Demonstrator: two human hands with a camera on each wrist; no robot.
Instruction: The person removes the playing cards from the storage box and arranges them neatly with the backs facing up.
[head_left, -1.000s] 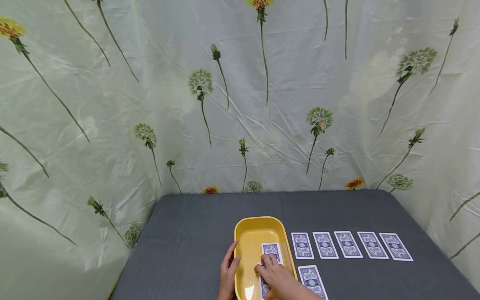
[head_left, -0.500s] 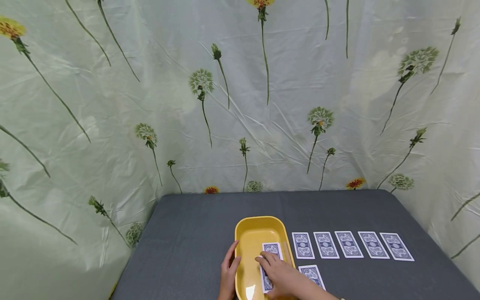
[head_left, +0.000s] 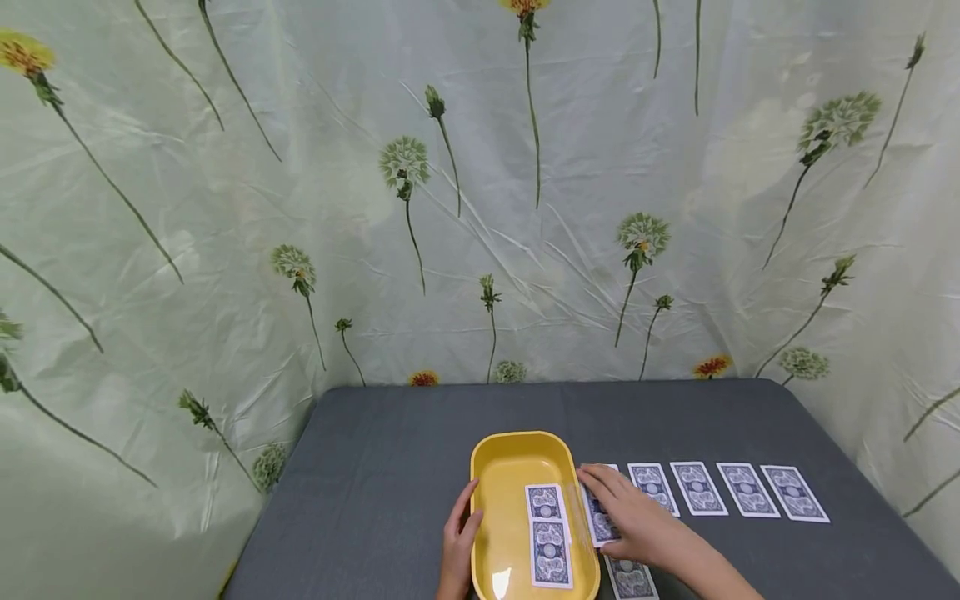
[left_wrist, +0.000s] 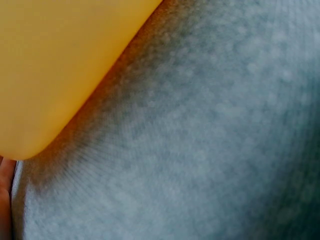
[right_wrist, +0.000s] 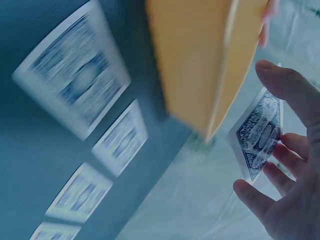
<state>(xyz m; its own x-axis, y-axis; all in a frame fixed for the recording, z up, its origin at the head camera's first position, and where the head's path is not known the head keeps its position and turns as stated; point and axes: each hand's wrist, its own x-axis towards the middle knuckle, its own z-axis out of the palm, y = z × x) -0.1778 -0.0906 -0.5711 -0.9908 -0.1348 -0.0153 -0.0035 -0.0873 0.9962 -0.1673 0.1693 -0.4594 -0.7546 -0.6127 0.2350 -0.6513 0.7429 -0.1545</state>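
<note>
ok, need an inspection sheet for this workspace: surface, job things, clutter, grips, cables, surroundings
Surface: dark grey table
Job's things: yellow tray holding at least two face-down cards; right of it on the table, a row of four cards and one nearer card, also face down
Clutter: nothing seen
Left grip: touches the tray's left side
Right grip: holds a lifted card at the tray's right side
Cables: nothing seen
Surroundings: pale sheet with dandelion print
</note>
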